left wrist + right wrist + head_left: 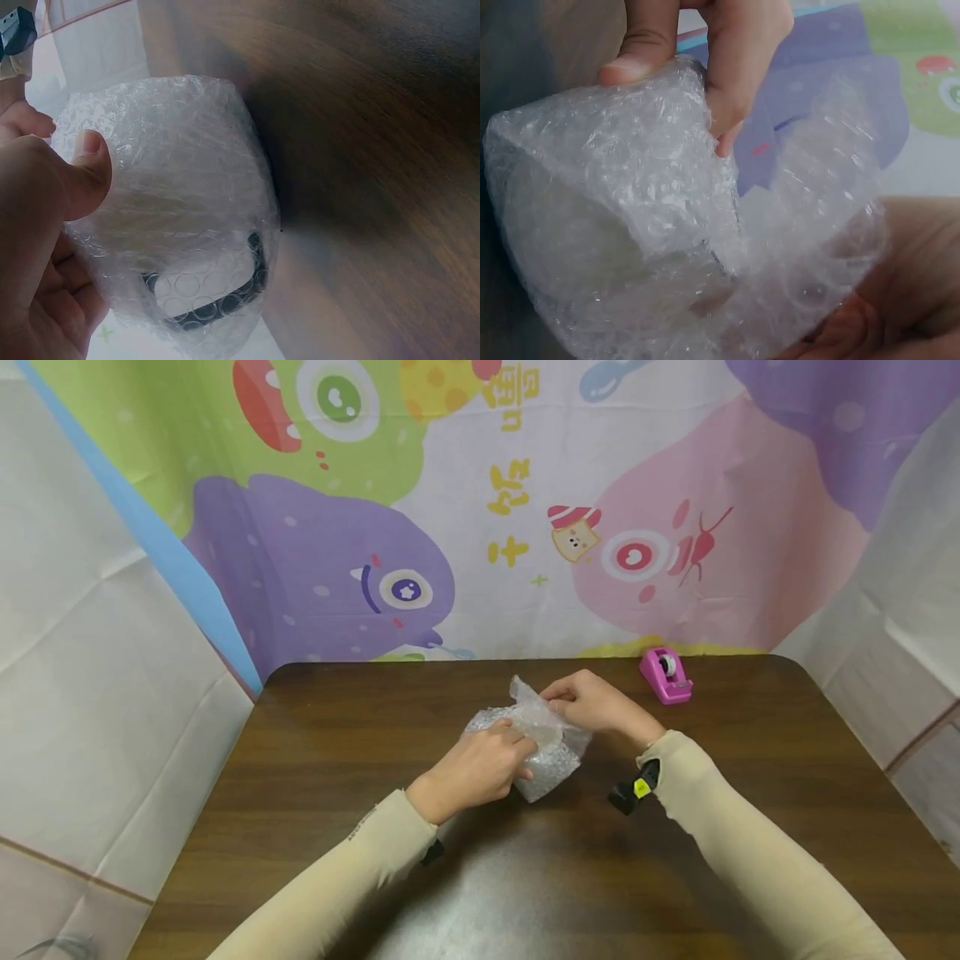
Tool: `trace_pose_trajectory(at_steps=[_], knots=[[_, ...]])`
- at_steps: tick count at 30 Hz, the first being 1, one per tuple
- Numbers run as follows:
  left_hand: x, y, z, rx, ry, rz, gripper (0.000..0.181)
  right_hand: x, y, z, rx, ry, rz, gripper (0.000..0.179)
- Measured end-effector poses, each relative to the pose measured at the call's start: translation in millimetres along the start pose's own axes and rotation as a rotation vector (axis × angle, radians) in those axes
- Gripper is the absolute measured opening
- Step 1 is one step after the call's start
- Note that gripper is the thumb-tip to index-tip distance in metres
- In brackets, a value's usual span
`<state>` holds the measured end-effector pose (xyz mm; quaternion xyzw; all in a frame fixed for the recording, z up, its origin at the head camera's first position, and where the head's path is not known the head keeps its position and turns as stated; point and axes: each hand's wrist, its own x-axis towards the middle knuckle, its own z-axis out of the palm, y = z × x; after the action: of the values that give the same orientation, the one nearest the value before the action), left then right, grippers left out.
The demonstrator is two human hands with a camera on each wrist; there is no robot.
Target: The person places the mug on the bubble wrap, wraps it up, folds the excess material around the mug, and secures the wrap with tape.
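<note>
A bundle in clear bubble wrap (551, 772) is at the middle of the dark wooden table. Through the plastic, the left wrist view shows a black curved band (225, 304) around a pale area; what kind of object lies inside I cannot tell. My left hand (480, 766) grips the bundle's near left side, thumb and fingers on either side of its edge (697, 75). At the far right, my right hand (596, 703) pinches a loose flap of the wrap (817, 202), which stands up from the bundle. Its fingers are partly hidden behind the plastic in the right wrist view.
A pink tape dispenser (666, 675) with a roll in it stands near the table's back right edge. Behind the table (337, 727) hangs a cartoon-printed curtain (510, 610), with pale panels at both sides.
</note>
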<state>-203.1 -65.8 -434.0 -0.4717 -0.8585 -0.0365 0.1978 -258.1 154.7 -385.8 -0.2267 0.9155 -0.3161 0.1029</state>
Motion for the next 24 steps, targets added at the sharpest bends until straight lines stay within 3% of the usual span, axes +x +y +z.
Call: trace_pose_trajectory(at_steps=[5, 15, 20, 24], knots=[[-0.8, 0.1, 0.0, 0.009, 0.006, 0.001, 0.025, -2.0, 7.9, -0.8, 0.075, 0.001, 0.01, 0.029], [-4.0, 1.0, 2.3, 0.113, 0.098, -0.01, 0.034, 0.7, 12.6, 2.7, 0.198, 0.022, 0.06, 0.027], [-6.5, 5.2, 1.2, 0.072, 0.125, -0.036, 0.053, -0.5, 12.4, 2.4, 0.218, 0.017, 0.088, 0.03], [-8.5, 7.3, 1.5, 0.05, 0.183, -0.06, 0.046, -0.7, 11.8, 2.6, 0.212, 0.017, 0.084, 0.03]])
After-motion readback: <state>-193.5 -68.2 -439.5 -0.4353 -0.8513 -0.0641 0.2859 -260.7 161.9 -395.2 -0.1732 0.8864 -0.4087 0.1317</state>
